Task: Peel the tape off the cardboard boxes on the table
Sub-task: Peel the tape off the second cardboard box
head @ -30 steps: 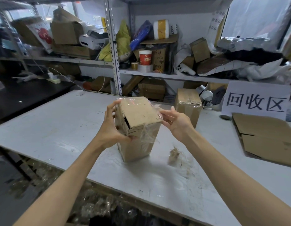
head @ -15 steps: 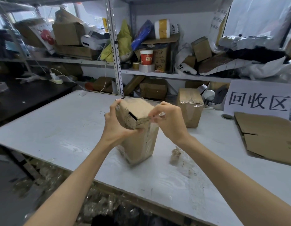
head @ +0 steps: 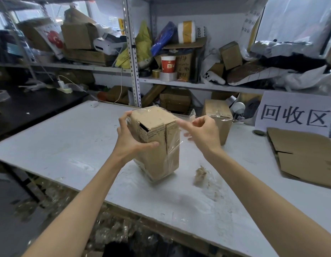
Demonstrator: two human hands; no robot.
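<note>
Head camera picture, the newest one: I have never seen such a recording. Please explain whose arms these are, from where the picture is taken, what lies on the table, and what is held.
There is no machine here. A person wears one wide-angle camera on the head. It looks forward and down, so the two bare arms are the person's own.

The left hand grips a tall brown cardboard box, tilted, on the white table. The right hand pinches a strip of clear tape that runs from the box's top edge.

Also on the table are a second taped brown box behind the right hand, a crumpled wad of peeled tape, a flattened sheet of brown cardboard and a white paper sign with black characters. Cluttered metal shelves stand behind.
</note>
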